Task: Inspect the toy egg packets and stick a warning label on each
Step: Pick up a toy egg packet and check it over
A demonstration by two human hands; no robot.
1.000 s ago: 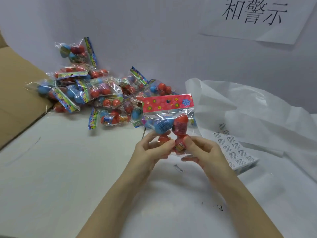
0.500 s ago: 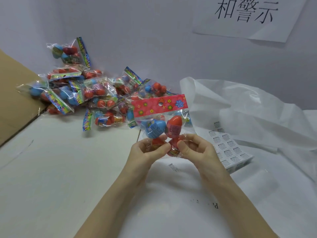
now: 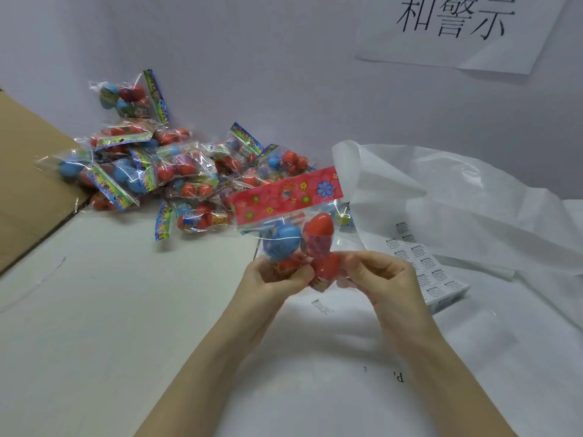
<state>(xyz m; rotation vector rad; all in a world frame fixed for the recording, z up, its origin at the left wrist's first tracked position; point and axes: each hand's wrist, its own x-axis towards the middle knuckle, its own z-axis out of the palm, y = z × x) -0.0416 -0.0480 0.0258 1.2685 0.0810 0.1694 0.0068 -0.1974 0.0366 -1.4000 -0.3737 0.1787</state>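
Above the worktop (image 3: 94, 310), your left hand (image 3: 271, 279) and right hand (image 3: 381, 275) both grip the packet (image 3: 293, 228) upright, long axis vertical, red header tilted uppermost; fingers hide its bottom eggs.

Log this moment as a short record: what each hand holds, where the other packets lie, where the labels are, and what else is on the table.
left hand: grips the lower left of the held packet
right hand: grips its lower right
held packet: upright, red flowered header on top, blue and red eggs inside
pile: packets heaped at the back left against the wall
label sheets: stack right of the hands, partly under the white bag
cardboard: far left
wall sign: upper right
label on held packet: cannot tell
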